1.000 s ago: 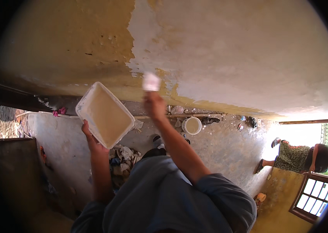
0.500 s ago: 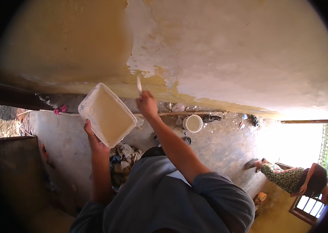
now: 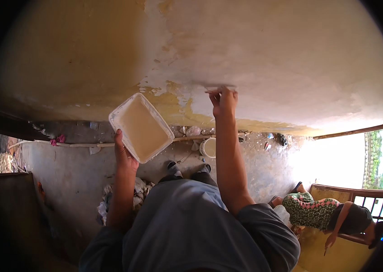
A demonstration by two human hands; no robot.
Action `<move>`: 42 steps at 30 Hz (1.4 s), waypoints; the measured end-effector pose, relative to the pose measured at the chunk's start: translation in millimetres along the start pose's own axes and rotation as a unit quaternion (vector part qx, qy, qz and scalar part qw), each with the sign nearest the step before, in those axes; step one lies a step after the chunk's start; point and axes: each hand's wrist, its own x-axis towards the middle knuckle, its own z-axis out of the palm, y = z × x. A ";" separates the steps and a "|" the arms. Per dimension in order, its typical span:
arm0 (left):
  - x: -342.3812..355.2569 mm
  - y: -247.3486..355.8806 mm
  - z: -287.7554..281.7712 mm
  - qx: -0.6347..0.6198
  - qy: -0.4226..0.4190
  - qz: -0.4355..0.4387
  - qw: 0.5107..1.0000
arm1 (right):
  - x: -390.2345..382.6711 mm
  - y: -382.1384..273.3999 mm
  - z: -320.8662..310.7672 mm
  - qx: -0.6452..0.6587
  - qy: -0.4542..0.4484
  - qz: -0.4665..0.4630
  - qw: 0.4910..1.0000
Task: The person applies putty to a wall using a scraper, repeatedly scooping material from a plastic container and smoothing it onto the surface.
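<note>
My left hand grips a white rectangular tub by its near left edge, thumb on the rim. Smooth cream-coloured paste covers the inside of the tub. Ahead and to the right, my right hand pinches a thin flat scraper, whose edge lies against the wall. The wall is whitish on the right and yellow-brown on the left. A ragged, patchy border with bare yellow spots runs between them, just left of the scraper.
A white bucket stands on the floor by the wall, partly behind my right forearm. A long pole lies along the wall's foot. Crumpled bags lie near my left arm. At the right, another person stands near a barred window.
My right hand has moved right, bringing the scraper from the patchy border onto the whitish wall. The tub has shifted slightly right. The other person has moved, and one arm now hangs lower.
</note>
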 end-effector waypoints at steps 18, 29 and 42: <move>-19.3 24.1 -3.8 -0.026 0.055 0.038 0.997 | -34.8 140.0 85.8 -0.463 -0.223 -0.423 0.746; -21.1 19.5 -18.7 -0.038 0.039 0.063 0.996 | -86.0 -157.7 198.9 -0.314 -0.003 -0.904 0.290; -17.0 13.0 -9.3 -0.036 0.048 0.037 0.998 | 37.2 92.0 -36.5 -0.601 -0.374 -0.647 0.285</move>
